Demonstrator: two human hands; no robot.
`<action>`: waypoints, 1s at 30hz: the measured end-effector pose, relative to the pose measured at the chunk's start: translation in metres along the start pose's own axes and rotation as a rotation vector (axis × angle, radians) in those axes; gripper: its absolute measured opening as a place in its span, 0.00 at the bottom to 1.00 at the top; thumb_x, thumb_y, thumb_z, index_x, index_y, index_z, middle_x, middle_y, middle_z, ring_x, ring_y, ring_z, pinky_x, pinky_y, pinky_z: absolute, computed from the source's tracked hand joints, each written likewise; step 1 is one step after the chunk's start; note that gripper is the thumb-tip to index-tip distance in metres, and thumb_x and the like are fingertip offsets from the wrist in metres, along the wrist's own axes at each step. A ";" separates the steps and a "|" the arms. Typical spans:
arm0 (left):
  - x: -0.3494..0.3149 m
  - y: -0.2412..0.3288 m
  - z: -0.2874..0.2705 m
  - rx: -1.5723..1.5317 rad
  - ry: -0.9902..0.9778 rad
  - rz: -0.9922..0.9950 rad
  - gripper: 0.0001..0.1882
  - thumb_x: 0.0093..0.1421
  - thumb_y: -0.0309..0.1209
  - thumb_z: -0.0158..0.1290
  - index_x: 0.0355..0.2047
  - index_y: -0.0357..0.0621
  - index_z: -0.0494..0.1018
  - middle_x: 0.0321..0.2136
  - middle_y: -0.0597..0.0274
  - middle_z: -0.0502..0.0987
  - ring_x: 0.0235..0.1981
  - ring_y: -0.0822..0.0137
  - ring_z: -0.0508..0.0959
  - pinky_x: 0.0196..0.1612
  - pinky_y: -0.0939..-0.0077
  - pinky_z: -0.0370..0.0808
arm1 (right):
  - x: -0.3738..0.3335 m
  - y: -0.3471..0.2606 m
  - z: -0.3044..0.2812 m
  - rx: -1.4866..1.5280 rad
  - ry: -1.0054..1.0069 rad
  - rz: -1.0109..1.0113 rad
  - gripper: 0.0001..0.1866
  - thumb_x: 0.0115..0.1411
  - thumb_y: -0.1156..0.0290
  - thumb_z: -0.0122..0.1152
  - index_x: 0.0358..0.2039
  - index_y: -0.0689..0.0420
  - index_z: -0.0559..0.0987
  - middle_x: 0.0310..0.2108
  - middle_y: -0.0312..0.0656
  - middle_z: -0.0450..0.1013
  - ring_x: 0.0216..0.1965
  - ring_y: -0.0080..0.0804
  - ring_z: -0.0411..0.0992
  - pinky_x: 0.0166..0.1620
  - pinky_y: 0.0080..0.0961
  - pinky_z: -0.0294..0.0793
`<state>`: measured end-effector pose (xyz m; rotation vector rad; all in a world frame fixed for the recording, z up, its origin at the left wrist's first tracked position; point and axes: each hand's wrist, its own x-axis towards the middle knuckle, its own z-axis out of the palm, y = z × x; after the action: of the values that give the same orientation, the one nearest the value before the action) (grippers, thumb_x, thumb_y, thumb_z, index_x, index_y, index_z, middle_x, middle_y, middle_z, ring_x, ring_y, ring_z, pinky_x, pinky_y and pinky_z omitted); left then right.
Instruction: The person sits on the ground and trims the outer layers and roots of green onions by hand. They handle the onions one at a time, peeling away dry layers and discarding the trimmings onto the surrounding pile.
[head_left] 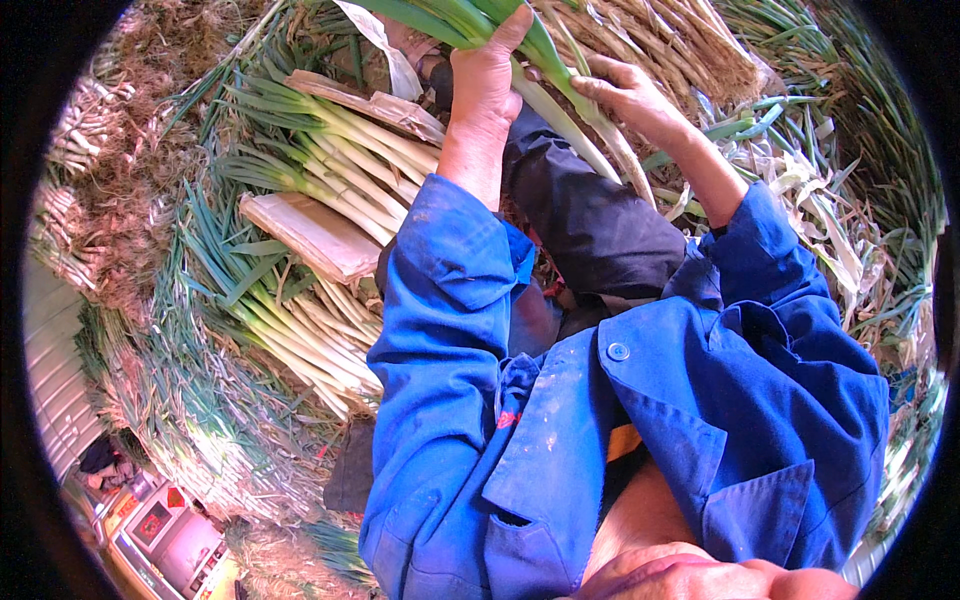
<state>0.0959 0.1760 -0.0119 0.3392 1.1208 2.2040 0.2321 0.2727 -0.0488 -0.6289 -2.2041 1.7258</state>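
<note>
My blue jacket (pixel 590 400) takes up most of the near middle, its sleeves covering both my forearms almost to the wrists. On the left spreads a big heap of long onions (pixel 200 400), so tangled I can't separate one stalk from the next; the dark round rim of the view cuts it off. Another green heap (pixel 880 120) curves along the right and is cut off too. A dark trouser leg (pixel 590 210) lies beneath my arms, partly hidden by my jacket. Left of my left arm, cleaner white-stemmed onions (pixel 340 160) lie in layers, some of their white ends hidden behind my sleeve. At the far right, a bundle of brownish stalks (pixel 660 50) runs out of view at the top. A boxy thing (pixel 160 540) at the near left is too warped to make out.

The onions I'm working on (pixel 560 116) are at the far middle, white ends slanting near and right over the trouser leg, green tops cut off above. A cardboard piece (pixel 310 235) lies among the layers. My left hand (pixel 487 75) is wrapped tightly around their green part. My right hand (pixel 635 100) has its fingertips against a stalk; I can't tell whether they pinch or only touch.
</note>
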 end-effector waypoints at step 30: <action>0.055 0.001 -0.051 -0.208 0.300 -0.115 0.15 0.51 0.39 0.59 0.36 0.49 0.69 0.27 0.62 0.75 0.26 0.58 0.76 0.19 0.74 0.64 | -0.263 0.214 -0.340 -1.193 0.561 1.155 0.17 0.54 0.64 0.44 0.41 0.53 0.75 0.42 0.50 0.73 0.46 0.46 0.71 0.48 0.38 0.69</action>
<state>0.0285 0.1791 -0.0449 -0.1467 1.0201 2.2915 0.6549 0.4733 -0.1556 -2.5669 -2.2675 -0.0044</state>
